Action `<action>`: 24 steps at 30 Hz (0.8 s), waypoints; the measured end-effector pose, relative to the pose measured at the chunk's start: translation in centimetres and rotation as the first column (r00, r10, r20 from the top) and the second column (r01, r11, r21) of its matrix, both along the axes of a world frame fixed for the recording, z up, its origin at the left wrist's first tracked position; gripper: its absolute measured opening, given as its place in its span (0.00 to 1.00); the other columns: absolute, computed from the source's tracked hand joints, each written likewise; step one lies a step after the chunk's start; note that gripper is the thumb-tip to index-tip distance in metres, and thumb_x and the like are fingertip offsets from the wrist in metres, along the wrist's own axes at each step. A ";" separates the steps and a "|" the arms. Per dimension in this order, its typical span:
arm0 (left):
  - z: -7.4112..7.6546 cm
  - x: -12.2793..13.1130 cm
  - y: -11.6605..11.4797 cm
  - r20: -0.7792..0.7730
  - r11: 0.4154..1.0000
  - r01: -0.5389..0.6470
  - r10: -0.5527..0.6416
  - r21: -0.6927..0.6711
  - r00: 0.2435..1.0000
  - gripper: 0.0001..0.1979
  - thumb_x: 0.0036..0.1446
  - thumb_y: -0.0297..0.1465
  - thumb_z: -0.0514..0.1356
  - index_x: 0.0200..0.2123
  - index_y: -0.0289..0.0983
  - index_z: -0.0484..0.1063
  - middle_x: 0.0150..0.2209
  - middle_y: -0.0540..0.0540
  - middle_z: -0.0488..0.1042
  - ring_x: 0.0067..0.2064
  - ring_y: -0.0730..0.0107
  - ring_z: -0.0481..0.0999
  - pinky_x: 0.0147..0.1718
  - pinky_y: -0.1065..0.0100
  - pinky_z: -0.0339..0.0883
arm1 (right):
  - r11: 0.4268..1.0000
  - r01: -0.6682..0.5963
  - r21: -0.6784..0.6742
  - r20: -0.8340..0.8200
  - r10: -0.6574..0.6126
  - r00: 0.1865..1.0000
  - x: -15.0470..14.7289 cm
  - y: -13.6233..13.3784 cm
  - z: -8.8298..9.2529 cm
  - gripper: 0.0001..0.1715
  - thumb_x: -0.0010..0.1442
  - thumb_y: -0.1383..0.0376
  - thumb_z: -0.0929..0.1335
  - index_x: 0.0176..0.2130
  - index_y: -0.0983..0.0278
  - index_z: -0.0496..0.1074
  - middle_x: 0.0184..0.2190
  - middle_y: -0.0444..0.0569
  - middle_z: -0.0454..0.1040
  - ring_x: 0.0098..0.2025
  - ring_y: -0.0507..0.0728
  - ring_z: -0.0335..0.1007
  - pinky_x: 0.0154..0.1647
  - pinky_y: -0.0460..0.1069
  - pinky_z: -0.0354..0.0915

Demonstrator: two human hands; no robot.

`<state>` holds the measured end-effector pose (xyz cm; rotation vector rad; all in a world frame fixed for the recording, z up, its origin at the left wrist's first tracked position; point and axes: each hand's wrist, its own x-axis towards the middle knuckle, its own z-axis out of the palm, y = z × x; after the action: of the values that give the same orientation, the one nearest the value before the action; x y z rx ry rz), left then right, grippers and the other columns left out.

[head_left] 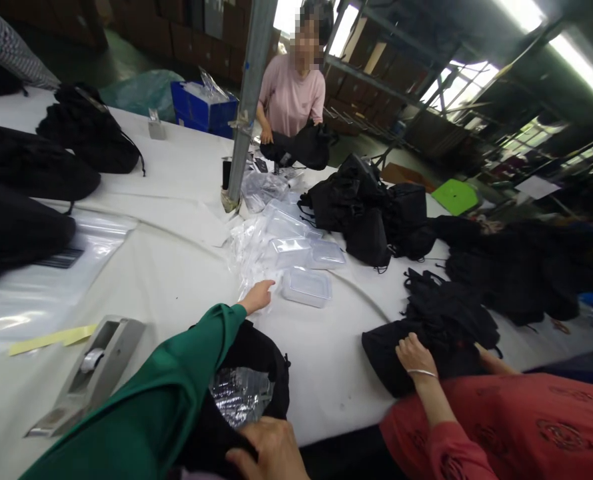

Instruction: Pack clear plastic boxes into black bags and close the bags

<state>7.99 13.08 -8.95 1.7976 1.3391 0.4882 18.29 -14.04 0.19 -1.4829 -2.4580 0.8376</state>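
My left hand (257,296), in a green sleeve, reaches across the white table (176,280). Its fingers are pressed together on the edge of a clear plastic bag (256,257) from a loose pile. Small clear plastic boxes (306,287) lie just right of that hand. My right hand (271,450) is at the bottom edge, closed on a black garment (256,347) that lies under my left arm. A crinkled clear plastic packet (239,395) shows in the garment's opening.
A grey tape dispenser (91,370) and a yellow strip (51,339) lie at the left. A metal pole (246,100) rises mid-table. Black garments (371,213) are heaped around. A co-worker in red rests a hand (414,353) on a black bundle. Another person in pink (291,100) stands opposite.
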 end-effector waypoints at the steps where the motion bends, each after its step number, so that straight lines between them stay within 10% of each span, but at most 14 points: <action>1: -1.0 -0.1 0.3 -0.048 1.000 -0.029 0.028 -0.003 0.998 0.19 0.62 0.37 0.59 0.55 0.37 0.67 0.57 0.40 0.67 0.55 0.56 0.70 0.53 0.48 0.67 | 1.000 -0.008 -0.009 0.009 0.008 1.000 0.2 0.0 -0.5 0.11 0.51 0.59 0.75 0.27 0.62 0.74 0.23 0.42 0.76 0.26 0.53 0.72 0.26 0.44 0.60; 9: -6.4 -3.0 2.5 -0.242 0.992 -0.107 0.089 -0.063 0.966 0.14 0.62 0.37 0.59 0.48 0.35 0.71 0.48 0.43 0.73 0.48 0.61 0.74 0.47 0.54 0.72 | 0.999 0.038 -0.038 0.057 -0.036 0.998 1.0 -0.2 -3.3 0.14 0.44 0.59 0.79 0.25 0.62 0.74 0.21 0.40 0.75 0.22 0.52 0.70 0.22 0.44 0.58; 24: -5.7 0.5 2.7 -0.146 0.950 -0.281 0.261 -0.137 0.954 0.15 0.62 0.37 0.59 0.48 0.35 0.70 0.50 0.42 0.72 0.49 0.60 0.73 0.49 0.52 0.70 | 0.991 0.130 -0.039 0.072 -0.127 0.989 0.5 0.0 -4.0 0.12 0.46 0.60 0.78 0.26 0.61 0.74 0.23 0.43 0.76 0.26 0.54 0.73 0.26 0.44 0.60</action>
<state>8.50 15.83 -14.68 1.5441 1.6785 0.4069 18.81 -14.03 -3.78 -1.6922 -2.3758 0.8334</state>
